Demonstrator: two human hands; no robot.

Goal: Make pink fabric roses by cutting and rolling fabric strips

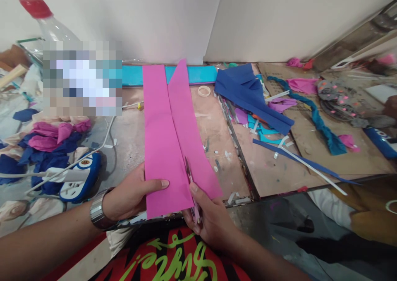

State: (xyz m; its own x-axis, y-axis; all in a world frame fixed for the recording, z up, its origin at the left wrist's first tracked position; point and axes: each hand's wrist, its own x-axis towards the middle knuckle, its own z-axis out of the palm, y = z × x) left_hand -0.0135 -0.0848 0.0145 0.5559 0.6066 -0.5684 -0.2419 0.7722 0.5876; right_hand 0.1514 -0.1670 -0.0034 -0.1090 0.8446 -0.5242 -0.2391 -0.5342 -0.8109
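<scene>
clutter flanks the work: crumpled cloth (58,134) and a power strip (76,190) on the left, folded navy sheets (248,97) and a white stick (313,171) on the right. a tape ring (204,91) sits near the pink sheet (164,148), whose far ends cross a turquoise strip (132,75) by the wall (173,16) and whose near end reaches the table's front edge. brown board (214,128) gives some room rightward. left hand (130,194) pinches the sheet, thumb on top; right hand (214,219) closes round scissors (190,175) along the slit, blade gap unclear.
</scene>
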